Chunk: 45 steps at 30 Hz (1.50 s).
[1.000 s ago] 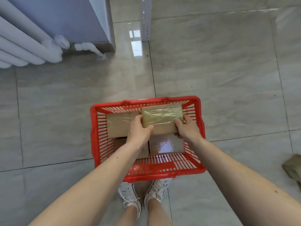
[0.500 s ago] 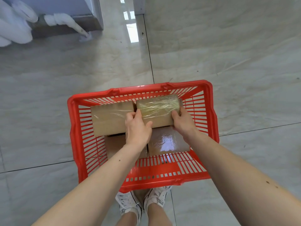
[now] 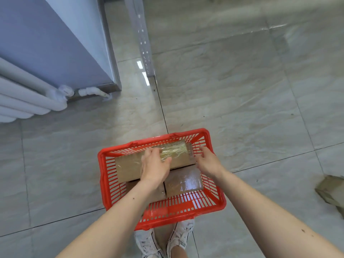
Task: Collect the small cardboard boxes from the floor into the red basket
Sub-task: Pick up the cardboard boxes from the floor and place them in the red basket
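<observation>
Grey marble-look tiles make up the floor (image 3: 232, 101) we are looking down on, with dark grout lines crossing it and a glossy reflection near the top. At the left edge we see a white ribbed radiator (image 3: 24, 97) against a pale blue wall panel (image 3: 46, 40), and a perforated metal post (image 3: 143, 38) stands on the floor just beyond it.

Near the bottom middle of the floor sits the red basket (image 3: 108, 183), right in front of our white sneakers (image 3: 149, 244). Several small cardboard boxes lie inside it. A film-wrapped box (image 3: 176, 151) rests on top at the far side of the basket, and beside it, toward the left wall of the basket, lies a plain brown box (image 3: 127, 168). Below these, a glossy taped box (image 3: 183, 180) sits on the near right part of the basket floor, with another box partly hidden under our left wrist.

Our left hand (image 3: 154, 166) lies over the seam between the film-wrapped box and the plain brown box, fingers stretched out and relaxed on top, thumb spread toward the right; it presses or rests on them and does not grip. Our right hand (image 3: 208, 162) hovers at the right end of the film-wrapped box, fingers loosely extended and open, close to the basket's right wall; we cannot tell whether it touches the box.

One more cardboard box (image 3: 333, 190) lies on the floor at the right edge, well apart from the basket
</observation>
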### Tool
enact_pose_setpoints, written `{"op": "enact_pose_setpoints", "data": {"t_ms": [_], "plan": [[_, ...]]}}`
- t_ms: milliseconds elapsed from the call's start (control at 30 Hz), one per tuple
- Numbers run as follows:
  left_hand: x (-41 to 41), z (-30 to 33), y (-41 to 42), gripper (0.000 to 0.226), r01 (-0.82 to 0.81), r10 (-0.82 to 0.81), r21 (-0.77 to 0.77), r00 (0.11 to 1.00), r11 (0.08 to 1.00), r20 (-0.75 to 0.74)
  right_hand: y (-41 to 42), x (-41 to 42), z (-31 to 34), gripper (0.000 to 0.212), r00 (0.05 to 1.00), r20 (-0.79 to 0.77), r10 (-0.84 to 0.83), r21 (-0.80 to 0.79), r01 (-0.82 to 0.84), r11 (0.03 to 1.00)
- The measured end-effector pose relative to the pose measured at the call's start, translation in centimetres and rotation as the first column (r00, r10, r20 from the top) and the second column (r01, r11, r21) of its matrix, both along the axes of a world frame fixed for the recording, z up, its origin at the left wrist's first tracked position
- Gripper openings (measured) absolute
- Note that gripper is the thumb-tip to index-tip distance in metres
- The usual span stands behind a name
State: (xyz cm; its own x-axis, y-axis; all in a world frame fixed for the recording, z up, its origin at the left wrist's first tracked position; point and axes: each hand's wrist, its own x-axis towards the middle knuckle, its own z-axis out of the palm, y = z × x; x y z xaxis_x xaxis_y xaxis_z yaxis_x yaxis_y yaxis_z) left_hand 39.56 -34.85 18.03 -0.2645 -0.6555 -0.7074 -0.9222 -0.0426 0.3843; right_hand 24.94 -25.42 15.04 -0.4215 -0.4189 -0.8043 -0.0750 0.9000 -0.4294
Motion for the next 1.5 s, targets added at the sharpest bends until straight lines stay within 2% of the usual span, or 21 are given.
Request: {"op": "enact_pose_setpoints", "data": {"t_ms": [100, 300, 467, 600, 733, 900, 1133, 1333, 1500], "plan": [[-1.8, 6.5, -0.9, 0.041, 0.036, -0.04, -0.056, 0.997, 0.998, -0.07, -0.5, -1.4, 7.0, 0.038, 0.994, -0.077, -0.079, -0.078, 0.073, 0.994], [-4.5, 20.6, -0.6, 0.038, 0.041, -0.067, -0.117, 0.971, 0.992, -0.23, 0.6, -2.7, 21.7, 0.044, 0.957, -0.143, -0.251, -0.233, 0.214, 0.949], [-5.9, 30.7, 1.1, 0.034, 0.088, -0.142, -0.166, 0.926, 0.982, -0.349, 3.2, -1.9, 32.9, 0.028, 0.904, -0.173, -0.392, -0.372, 0.308, 0.876], [-6.6, 37.8, 3.3, 0.035, 0.167, -0.224, -0.172, 0.886, 0.971, -0.405, 6.5, -1.0, 40.1, 0.017, 0.85, -0.177, -0.496, -0.458, 0.375, 0.806], [-7.2, 43.4, 5.6, 0.036, 0.259, -0.318, -0.19, 0.837, 0.947, -0.445, 10.4, -0.5, 45.6, 0.015, 0.786, -0.183, -0.59, -0.513, 0.435, 0.739], [-8.4, 48.3, 9.6, 0.032, 0.322, -0.381, -0.204, 0.778, 0.924, -0.5, 15.5, -0.5, 50.3, 0.017, 0.677, -0.195, -0.709, -0.546, 0.526, 0.652], [-10.9, 50.8, 17.3, 0.031, 0.394, -0.424, -0.177, 0.733, 0.902, -0.532, 23.6, -2.0, 52.8, 0.016, 0.572, -0.203, -0.795, -0.577, 0.586, 0.569], [-15.2, 51.7, 25.1, 0.03, 0.438, -0.46, -0.18, 0.702, 0.881, -0.544, 31.5, -5.7, 53.4, 0.015, 0.536, -0.209, -0.818, -0.572, 0.611, 0.547], [-19.6, 52.3, 32.2, 0.033, 0.43, -0.441, -0.164, 0.692, 0.888, -0.571, 38.1, -10.0, 54.2, 0.016, 0.548, -0.189, -0.815, -0.574, 0.611, 0.544]]}}
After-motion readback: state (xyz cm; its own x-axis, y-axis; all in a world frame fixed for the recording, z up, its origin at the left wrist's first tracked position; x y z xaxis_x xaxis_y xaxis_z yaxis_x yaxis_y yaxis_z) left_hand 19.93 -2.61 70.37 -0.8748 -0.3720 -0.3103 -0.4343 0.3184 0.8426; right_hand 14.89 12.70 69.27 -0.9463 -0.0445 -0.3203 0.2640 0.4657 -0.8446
